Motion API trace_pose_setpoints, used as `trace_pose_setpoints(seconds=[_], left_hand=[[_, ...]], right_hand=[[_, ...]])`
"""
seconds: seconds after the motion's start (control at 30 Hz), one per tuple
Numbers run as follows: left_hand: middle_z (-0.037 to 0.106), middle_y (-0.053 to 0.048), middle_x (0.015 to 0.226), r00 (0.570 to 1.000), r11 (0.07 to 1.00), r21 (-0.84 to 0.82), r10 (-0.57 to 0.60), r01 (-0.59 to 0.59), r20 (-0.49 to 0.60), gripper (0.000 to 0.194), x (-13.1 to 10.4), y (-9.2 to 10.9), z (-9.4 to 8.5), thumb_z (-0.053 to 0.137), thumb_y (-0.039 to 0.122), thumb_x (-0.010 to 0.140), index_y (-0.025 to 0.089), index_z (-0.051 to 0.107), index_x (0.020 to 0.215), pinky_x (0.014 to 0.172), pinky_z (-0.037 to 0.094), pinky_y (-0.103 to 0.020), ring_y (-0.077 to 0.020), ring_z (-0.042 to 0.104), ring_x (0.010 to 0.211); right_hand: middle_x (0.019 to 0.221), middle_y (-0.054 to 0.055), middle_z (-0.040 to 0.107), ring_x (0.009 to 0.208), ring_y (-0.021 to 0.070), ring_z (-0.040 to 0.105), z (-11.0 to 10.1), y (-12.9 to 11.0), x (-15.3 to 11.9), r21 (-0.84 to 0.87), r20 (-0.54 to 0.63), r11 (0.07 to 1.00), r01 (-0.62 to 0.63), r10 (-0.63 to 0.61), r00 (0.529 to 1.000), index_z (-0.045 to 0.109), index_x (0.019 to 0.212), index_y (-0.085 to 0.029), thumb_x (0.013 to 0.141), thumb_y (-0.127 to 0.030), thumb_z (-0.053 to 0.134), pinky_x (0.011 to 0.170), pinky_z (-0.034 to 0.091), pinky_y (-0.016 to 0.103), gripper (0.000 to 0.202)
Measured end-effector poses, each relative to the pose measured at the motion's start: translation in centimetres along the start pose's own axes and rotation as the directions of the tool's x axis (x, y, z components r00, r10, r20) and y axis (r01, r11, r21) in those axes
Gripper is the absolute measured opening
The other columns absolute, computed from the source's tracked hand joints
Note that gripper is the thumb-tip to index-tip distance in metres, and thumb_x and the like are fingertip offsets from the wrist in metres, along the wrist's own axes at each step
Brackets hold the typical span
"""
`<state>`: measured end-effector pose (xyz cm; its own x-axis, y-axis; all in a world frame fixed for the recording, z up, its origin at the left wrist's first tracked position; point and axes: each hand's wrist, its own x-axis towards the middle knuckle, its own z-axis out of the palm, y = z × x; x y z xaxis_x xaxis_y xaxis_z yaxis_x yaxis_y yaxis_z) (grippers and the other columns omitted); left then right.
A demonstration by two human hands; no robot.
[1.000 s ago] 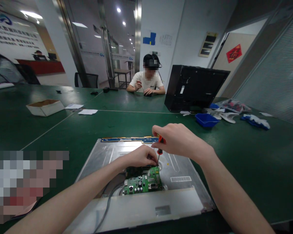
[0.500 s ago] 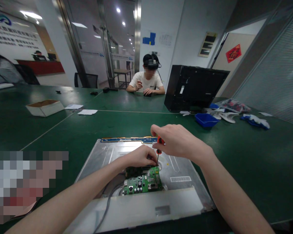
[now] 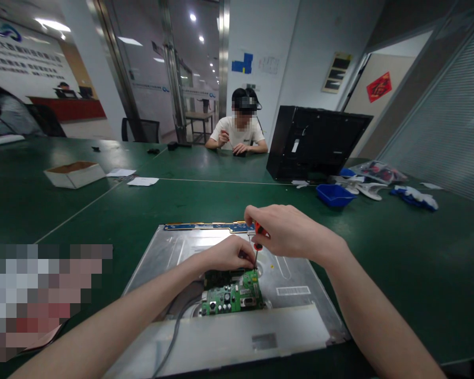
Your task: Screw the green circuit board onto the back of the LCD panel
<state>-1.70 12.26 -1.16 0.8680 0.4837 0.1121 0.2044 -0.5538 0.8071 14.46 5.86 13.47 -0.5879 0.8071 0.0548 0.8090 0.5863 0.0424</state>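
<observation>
My right hand [image 3: 282, 229] is wrapped round the red and black handle of a screwdriver [image 3: 258, 245] from above. The shaft points down to the upper right corner of a green circuit board [image 3: 231, 297]. Close beside the screwdriver tip, the fingers of my left hand [image 3: 237, 253] are pinched together; whatever lies between them is hidden. The board sits on the silver metal back of a flat display panel [image 3: 300, 273], which lies on the table. Along the panel's far edge runs a narrow blue circuit strip [image 3: 205, 227]. A grey cable [image 3: 176, 331] leads from the board toward me.
On the green table [image 3: 197, 200] stand a white box [image 3: 76, 176], a blue tray [image 3: 335, 195] and a black monitor housing [image 3: 318, 142]. Gloves [image 3: 414, 197] lie at the right. Across the table sits a person [image 3: 237, 129] in a headset. Something pixelated [image 3: 39, 300] is at lower left.
The view has shifted very slightly. My right hand is a touch lower on the screwdriver; both hands otherwise keep their places.
</observation>
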Motion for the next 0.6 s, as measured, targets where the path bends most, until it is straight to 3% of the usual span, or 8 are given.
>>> trace_pose_setpoints(seconds=[0.17, 0.4, 0.47, 0.53, 0.6], left_hand=[[0.074, -0.003, 0.081, 1.0, 1.0, -0.004, -0.004, 0.004, 0.004, 0.01, -0.01, -0.05, 0.0, 0.067, 0.012, 0.078, 0.015, 0.075, 0.083, 0.068, 0.047, -0.022, -0.0152, 0.066, 0.073], [0.074, -0.002, 0.078, 1.0, 1.0, 0.019, 0.008, -0.008, -0.007, 0.012, 0.02, -0.14, 0.0, 0.069, 0.01, 0.076, 0.015, 0.076, 0.083, 0.068, 0.046, -0.021, -0.0149, 0.065, 0.071], [0.074, -0.002, 0.08, 1.0, 1.0, 0.023, 0.003, -0.003, 0.0, 0.012, 0.01, -0.05, -0.04, 0.069, 0.011, 0.077, 0.016, 0.076, 0.084, 0.07, 0.046, -0.021, -0.0153, 0.066, 0.073], [0.074, -0.003, 0.081, 1.0, 1.0, 0.025, 0.0, 0.0, 0.001, 0.012, -0.01, 0.02, -0.05, 0.069, 0.011, 0.077, 0.016, 0.076, 0.084, 0.071, 0.047, -0.022, -0.0155, 0.066, 0.074], [0.074, -0.003, 0.081, 1.0, 1.0, 0.02, 0.0, 0.0, 0.001, 0.012, -0.01, 0.01, -0.02, 0.068, 0.01, 0.077, 0.016, 0.076, 0.083, 0.072, 0.047, -0.022, -0.0156, 0.066, 0.075]], right_hand=[[0.075, 0.003, 0.066, 0.065, 0.0189, 0.059, 0.0, -0.41, 0.23, -0.115, -0.027, 0.989, -0.091, 0.089, 0.996, 0.055, 0.092, -0.023, 0.087, -0.044, 0.055, 0.051, 0.023, 0.028, 0.022], [0.091, 0.0, 0.067, 0.073, 0.0159, 0.059, -0.27, 0.29, -0.54, 0.062, 0.007, 0.993, 0.095, -0.096, 0.995, 0.05, 0.099, -0.023, 0.08, -0.02, 0.055, 0.054, 0.028, 0.026, 0.02], [0.085, 0.0, 0.067, 0.07, 0.0159, 0.058, -0.2, 0.4, -0.41, 0.022, 0.001, 0.998, 0.058, -0.058, 0.998, 0.051, 0.096, -0.023, 0.081, -0.02, 0.055, 0.053, 0.026, 0.026, 0.016], [0.078, 0.001, 0.066, 0.066, 0.0166, 0.057, -0.12, 0.32, -0.19, -0.049, -0.014, 0.999, -0.01, 0.009, 1.0, 0.053, 0.09, -0.023, 0.083, -0.028, 0.057, 0.051, 0.024, 0.027, 0.01], [0.071, 0.001, 0.064, 0.062, 0.0173, 0.056, -0.09, 0.11, -0.03, -0.106, -0.024, 0.992, -0.064, 0.061, 0.998, 0.055, 0.082, -0.022, 0.084, -0.04, 0.058, 0.049, 0.022, 0.027, 0.018]])
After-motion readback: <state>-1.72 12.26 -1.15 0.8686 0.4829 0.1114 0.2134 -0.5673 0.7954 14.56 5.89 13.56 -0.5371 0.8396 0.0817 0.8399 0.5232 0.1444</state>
